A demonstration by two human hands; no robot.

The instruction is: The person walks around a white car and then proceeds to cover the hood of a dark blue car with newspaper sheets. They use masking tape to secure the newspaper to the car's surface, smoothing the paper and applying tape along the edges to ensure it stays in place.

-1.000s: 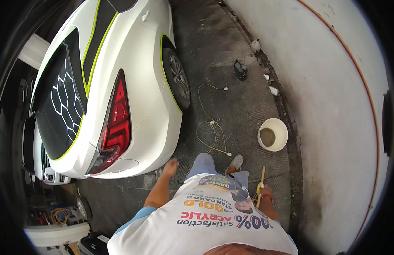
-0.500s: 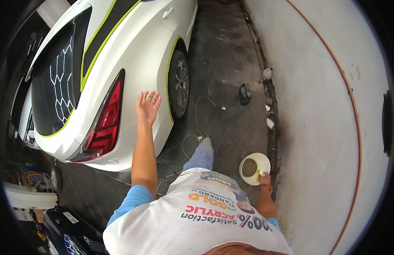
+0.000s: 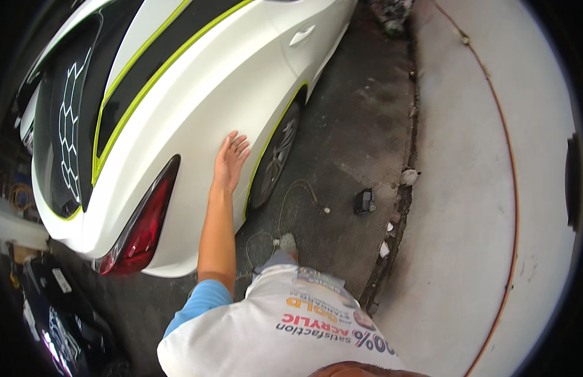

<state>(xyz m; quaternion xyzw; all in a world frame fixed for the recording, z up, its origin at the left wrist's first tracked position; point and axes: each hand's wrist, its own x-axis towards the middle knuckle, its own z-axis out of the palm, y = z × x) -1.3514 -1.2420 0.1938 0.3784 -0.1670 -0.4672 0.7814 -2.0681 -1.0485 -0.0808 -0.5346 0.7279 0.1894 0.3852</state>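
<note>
One left hand [image 3: 230, 160] lies flat, fingers spread, on the fender [image 3: 241, 94]; right hidden. We keep the palm light.

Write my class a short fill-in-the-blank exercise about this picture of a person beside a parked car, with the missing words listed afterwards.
1. The left hand lies flat on the car's ____ rear side panel.
2. Below that hand, at the car's back corner, sits a ____ tail light.
3. The thin stripe running along the car's body is ____ in colour.
4. To the right of the hand stands the car's rear ____, on the dark floor.

Missing words: white; red; yellow-green; wheel
</note>
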